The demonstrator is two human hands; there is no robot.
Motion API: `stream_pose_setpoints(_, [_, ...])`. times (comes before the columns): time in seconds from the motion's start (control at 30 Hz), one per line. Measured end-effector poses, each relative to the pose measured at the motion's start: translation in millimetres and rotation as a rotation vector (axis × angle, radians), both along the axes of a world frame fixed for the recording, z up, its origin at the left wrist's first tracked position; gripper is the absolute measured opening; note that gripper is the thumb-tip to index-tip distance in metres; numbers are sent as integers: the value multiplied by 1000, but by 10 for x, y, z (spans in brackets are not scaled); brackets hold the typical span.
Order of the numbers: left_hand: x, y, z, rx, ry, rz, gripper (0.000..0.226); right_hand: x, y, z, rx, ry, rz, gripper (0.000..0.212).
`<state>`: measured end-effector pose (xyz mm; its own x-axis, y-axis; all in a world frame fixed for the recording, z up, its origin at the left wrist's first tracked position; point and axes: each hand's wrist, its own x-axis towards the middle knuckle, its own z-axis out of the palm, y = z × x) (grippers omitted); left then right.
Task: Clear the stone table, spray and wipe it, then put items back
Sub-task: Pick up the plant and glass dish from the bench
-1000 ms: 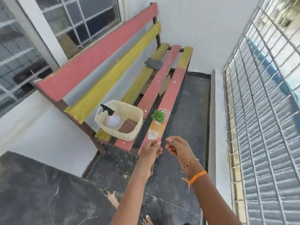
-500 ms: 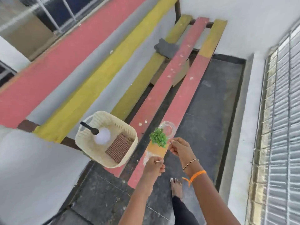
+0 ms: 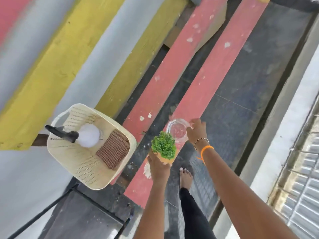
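On the slatted surface [image 3: 203, 87], the left hand [image 3: 158, 163] grasps a small green plant [image 3: 164, 146]. Just right, the right hand [image 3: 196, 129] pinches a clear glass's [image 3: 177, 131] rim. A basket [image 3: 89, 145] sits left.

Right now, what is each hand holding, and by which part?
The left hand holds the small green plant from below, at its base. The right hand pinches the clear glass at its rim.
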<state>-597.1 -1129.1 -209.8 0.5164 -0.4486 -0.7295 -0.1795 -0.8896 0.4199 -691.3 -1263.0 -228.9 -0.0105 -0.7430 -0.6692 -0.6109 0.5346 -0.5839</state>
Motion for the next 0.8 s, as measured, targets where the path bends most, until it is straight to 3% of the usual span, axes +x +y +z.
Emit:
stream_pose_setpoints(0.1, [14, -46, -207, -117, -107, -90, 72, -21, -60, -195, -22, 66, 105, 36])
stream_pose_setpoints(0.3, [36, -73, -435, -310, -321, -65, 34, -52, -57, -451, -133, 181, 205, 28])
stream_pose_setpoints(0.47, [81, -68, -506, -281, -253, -82, 35, -75, -91, -505, -184, 203, 258, 20])
stream_pose_setpoints(0.63, [122, -22, -360, -159, -120, 34, 30, -90, -33, -374, -199, 159, 229, 10])
stream_pose_setpoints(0.8, [240, 151, 102, -356, -114, 137, 24, -57, 225, 23, -250, 110, 193, 15])
